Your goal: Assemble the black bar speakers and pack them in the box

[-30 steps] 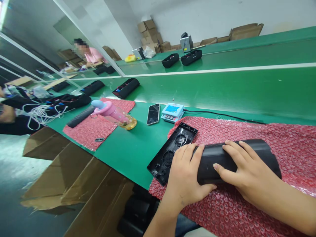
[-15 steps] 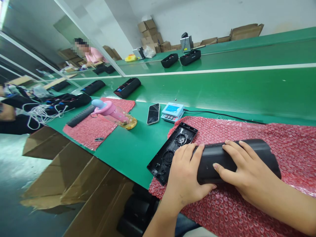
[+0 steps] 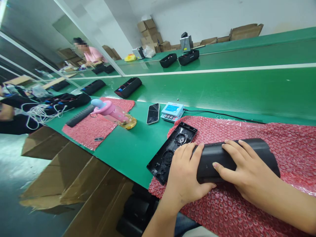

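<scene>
A black rounded speaker housing [image 3: 209,166] lies on pink bubble wrap [image 3: 293,144] in front of me. My left hand [image 3: 185,168] grips its left end, fingers over the top and thumb along the near side. Across its middle and right part my right hand [image 3: 247,168] is laid, fingers curved over the top and thumb pressed on the near face. The housing's underside is hidden. Just left of my left hand rests a flat black panel [image 3: 163,164] with two round speaker grilles, its lower right edge partly covered by the hand.
Beyond the panel are a light-blue device with a screen [image 3: 172,110], a phone [image 3: 153,114] and a pink-lidded bottle [image 3: 116,115]. Black housings [image 3: 128,87] sit along the green conveyor [image 3: 222,89]. Cardboard [image 3: 56,174] stands below the table's left edge. A person [image 3: 91,54] works far left.
Almost nothing differs. The black housings on the far conveyor have shifted slightly, and both my hands keep their hold on the speaker housing.
</scene>
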Motion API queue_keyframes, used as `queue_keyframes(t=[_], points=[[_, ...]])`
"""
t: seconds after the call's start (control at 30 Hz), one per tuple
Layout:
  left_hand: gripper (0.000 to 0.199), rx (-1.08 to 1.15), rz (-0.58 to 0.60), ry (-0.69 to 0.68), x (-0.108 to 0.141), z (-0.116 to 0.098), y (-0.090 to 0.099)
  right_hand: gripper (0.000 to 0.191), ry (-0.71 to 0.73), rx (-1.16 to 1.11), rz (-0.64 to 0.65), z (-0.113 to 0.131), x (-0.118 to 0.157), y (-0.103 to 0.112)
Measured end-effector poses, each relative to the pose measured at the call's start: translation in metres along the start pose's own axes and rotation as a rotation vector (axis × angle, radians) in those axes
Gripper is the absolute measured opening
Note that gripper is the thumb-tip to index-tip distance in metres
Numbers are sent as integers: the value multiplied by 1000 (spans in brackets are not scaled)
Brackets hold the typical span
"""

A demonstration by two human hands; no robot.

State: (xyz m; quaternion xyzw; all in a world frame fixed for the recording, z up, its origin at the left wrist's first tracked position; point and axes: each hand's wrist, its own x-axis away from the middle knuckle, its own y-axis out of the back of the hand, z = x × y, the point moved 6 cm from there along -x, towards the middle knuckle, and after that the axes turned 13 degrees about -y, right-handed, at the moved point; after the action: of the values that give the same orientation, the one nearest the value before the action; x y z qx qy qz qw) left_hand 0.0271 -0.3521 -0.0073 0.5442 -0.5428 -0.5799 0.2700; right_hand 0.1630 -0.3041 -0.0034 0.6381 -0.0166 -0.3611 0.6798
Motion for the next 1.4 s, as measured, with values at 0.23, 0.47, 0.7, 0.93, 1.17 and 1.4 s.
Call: queue_keyframes(t=[0.23, 0.47, 0.7, 0.93, 1.17, 1.4], points=[[93, 6, -2, -4, 0, 0, 0, 44, 5, -9, 10, -1, 1, -2], [92, 4, -3, -10, 0, 0, 1, 40, 7, -24, 15, 0, 2, 0], [92, -9, -15, -12, 1, -1, 0, 35, 9, -19, 11, 0, 1, -1], [91, -13, -23, -14, 1, -1, 1, 32, 2, -21, 2, 0, 2, 0], [91, -10, -24, -11, 1, -1, 1, 28, 1, -13, -12, 1, 0, 1], [90, -6, -28, -11, 0, -1, 1, 24, -1, -8, -16, 1, -1, 1]])
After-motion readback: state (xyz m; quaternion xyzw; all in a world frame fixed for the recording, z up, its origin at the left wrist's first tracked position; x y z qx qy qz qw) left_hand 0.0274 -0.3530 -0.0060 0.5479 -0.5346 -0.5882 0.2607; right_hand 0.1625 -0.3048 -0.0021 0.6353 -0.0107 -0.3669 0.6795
